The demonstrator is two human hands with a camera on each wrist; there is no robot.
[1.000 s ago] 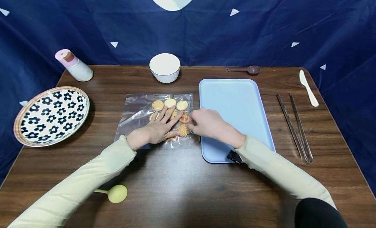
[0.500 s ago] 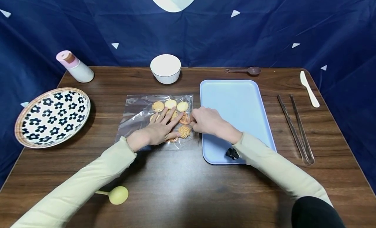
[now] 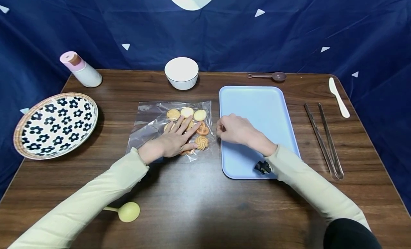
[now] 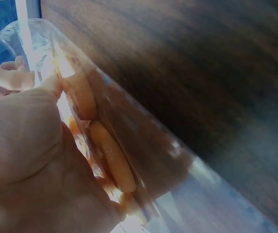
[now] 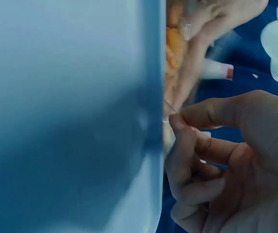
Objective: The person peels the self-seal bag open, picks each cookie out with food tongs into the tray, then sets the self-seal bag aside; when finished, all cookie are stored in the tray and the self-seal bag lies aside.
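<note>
A clear plastic bag (image 3: 149, 115) of assorted cookies lies left of the light blue tray (image 3: 257, 102). My left hand (image 3: 173, 140) rests flat on it, fingers spread over the cookies. A pretzel-shaped cookie (image 3: 202, 129) and a swirl cookie (image 3: 201, 142) show beside its fingertips. At the bag's right side, over the tray's left edge, my right hand (image 3: 236, 129) has its fingers curled. In the right wrist view, thumb and forefinger (image 5: 190, 116) pinch a thin edge of the plastic. Cookies (image 4: 112, 155) lie inside the bag beside the left palm in the left wrist view.
A flower-patterned plate (image 3: 57, 126) and a pink-topped bottle (image 3: 81, 70) stand left. Behind the bag is a white bowl (image 3: 182, 74). Tongs (image 3: 324, 142), a white knife (image 3: 338, 97) and a brown measuring spoon (image 3: 277, 76) lie right and back; a yellow spoon (image 3: 129, 212) lies in front.
My right hand has shifted a little to the right, away from the cookies and further over the tray. The left hand stays in place on the bag.
</note>
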